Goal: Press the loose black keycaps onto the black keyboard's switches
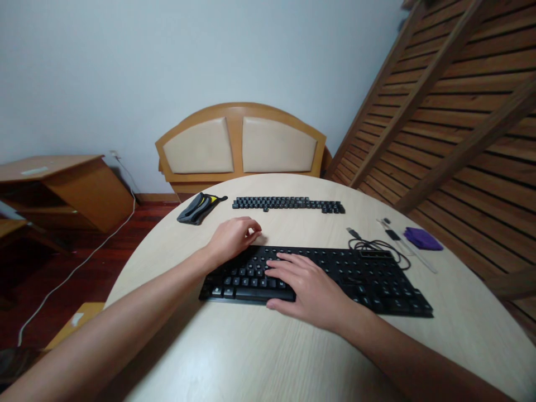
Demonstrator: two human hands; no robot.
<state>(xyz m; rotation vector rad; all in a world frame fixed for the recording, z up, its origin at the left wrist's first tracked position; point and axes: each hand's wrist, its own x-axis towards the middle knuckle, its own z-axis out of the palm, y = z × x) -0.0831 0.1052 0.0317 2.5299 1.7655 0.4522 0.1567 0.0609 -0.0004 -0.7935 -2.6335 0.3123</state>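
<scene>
A black keyboard point(347, 273) lies across the table in front of me. Raised keycaps sit on its lower left rows, while many positions elsewhere look bare. My right hand point(307, 282) rests on the middle of it, fingers stretched out and apart over the keys, thumb at the front edge. By the back left edge of the keyboard is my left hand point(234, 237), its fingers curled with thumb and fingertips close together. Whatever may be between those fingertips is too small to make out. Beyond the keyboard, loose black keycaps point(272, 202) are lined up in rows.
A grey and yellow pouch-like item point(199, 209) lies at the back left. On the right are a coiled black USB cable point(377, 244), a thin pale stick point(419, 258) and a purple cloth point(422, 238). A headboard point(243, 142) stands behind the round table point(218, 357).
</scene>
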